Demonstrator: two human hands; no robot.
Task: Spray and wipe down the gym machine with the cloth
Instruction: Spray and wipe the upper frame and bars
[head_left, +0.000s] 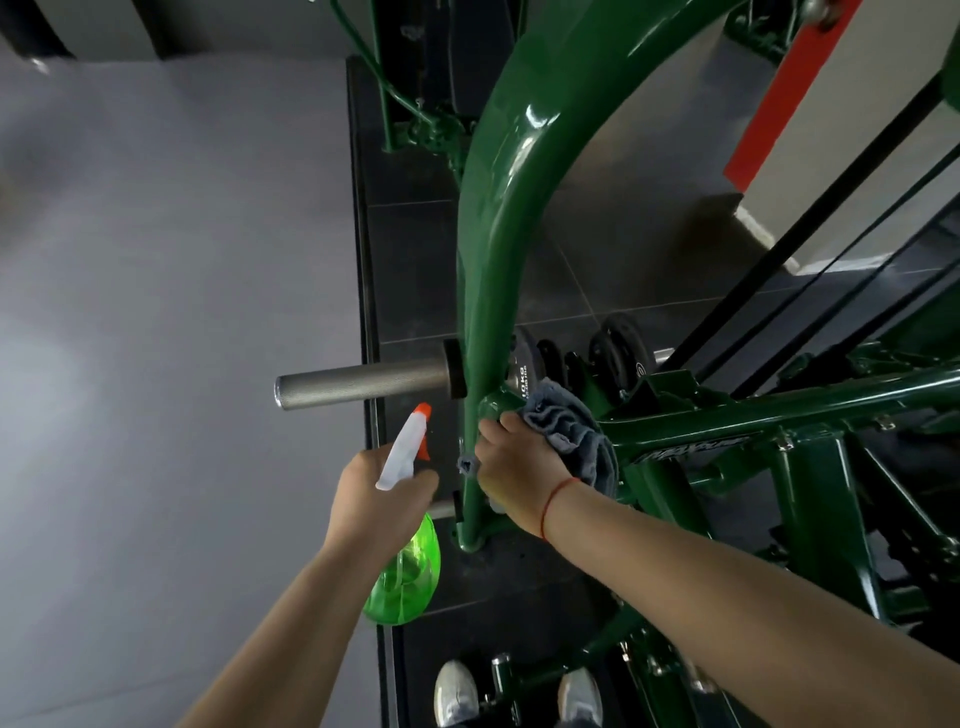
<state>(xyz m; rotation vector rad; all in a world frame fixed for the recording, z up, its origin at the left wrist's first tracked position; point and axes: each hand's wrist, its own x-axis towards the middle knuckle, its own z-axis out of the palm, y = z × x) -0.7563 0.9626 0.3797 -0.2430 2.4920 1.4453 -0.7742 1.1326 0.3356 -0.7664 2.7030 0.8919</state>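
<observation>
the right hand (519, 467) pressed a crumpled grey cloth (571, 431) against the glossy green steel machine frame (498, 249), mid-wipe; the left hand (376, 499) gripped a translucent green spray bottle (405, 571) just beside it. much frame apparently remained.

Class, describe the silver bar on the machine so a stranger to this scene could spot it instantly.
Find the gym machine's curved green tube. Low on it, a silver bar juts leftward, just above the orange nozzle of the spray bottle. Unlike the glossy green parts around it, it is bare, matte grey metal.
</observation>
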